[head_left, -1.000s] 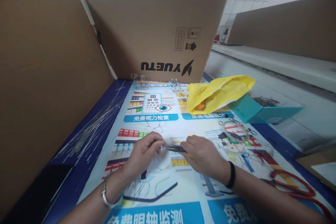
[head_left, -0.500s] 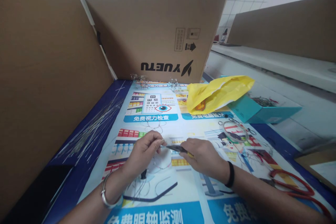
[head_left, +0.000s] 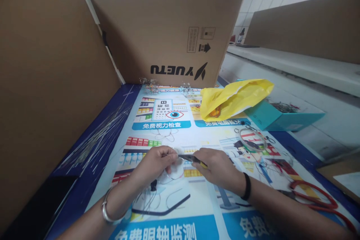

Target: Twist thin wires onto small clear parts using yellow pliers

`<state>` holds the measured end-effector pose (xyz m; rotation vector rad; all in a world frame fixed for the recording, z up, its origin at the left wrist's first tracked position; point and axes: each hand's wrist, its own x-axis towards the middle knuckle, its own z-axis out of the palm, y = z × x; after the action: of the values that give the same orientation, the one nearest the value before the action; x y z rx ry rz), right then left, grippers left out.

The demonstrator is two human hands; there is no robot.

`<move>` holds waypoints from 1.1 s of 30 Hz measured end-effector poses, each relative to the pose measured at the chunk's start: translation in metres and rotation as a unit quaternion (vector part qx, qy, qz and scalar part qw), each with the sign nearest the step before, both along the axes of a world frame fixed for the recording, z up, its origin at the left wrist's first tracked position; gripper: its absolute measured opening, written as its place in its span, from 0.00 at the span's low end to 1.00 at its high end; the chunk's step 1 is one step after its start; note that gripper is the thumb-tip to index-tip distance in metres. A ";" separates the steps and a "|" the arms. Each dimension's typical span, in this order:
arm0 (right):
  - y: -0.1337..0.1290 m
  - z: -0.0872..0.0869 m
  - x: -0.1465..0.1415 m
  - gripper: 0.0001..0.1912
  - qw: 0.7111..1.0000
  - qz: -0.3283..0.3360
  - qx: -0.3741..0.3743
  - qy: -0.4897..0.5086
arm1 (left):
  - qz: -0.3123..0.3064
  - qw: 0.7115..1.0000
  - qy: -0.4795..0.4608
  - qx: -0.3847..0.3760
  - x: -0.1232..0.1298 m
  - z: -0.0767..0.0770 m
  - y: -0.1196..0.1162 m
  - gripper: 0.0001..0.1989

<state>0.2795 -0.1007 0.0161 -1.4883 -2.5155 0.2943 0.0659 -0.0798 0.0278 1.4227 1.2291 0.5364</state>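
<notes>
My right hand (head_left: 215,163) is wrapped round a pair of pliers (head_left: 189,158) with dark jaws and yellow-trimmed handles, the jaws pointing left. Close against the jaw tips, my left hand (head_left: 157,163) pinches a thin wire (head_left: 180,162) that curves down in a loop below the fingers. Whether the jaws grip the wire is too small to tell. Under my left wrist lies a bundle of thin wires (head_left: 147,198) with a black clip or tie (head_left: 153,185) at its top. Both hands are just above the printed poster sheet (head_left: 197,202).
Straight wires (head_left: 98,138) lie at the left. Red-handled scissors (head_left: 315,195), a clear tape roll (head_left: 252,140) and small black rings are at the right. Behind them are a yellow bag (head_left: 236,99) and a teal box (head_left: 292,120). Cardboard panels (head_left: 165,26) wall the back and left.
My left hand has turned slightly and its fingers have shifted along the wire at the plier tips. The pliers and my right hand are almost where they were.
</notes>
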 end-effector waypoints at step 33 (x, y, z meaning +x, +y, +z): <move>-0.008 0.009 -0.010 0.13 0.986 -0.028 -0.098 0.130 | 0.002 0.989 -0.111 -0.099 0.000 0.007 -0.005 0.10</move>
<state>0.2693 -0.1084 0.0255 -1.4763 -2.2886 0.6969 0.0661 -0.0852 0.0352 1.1611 1.0762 0.5442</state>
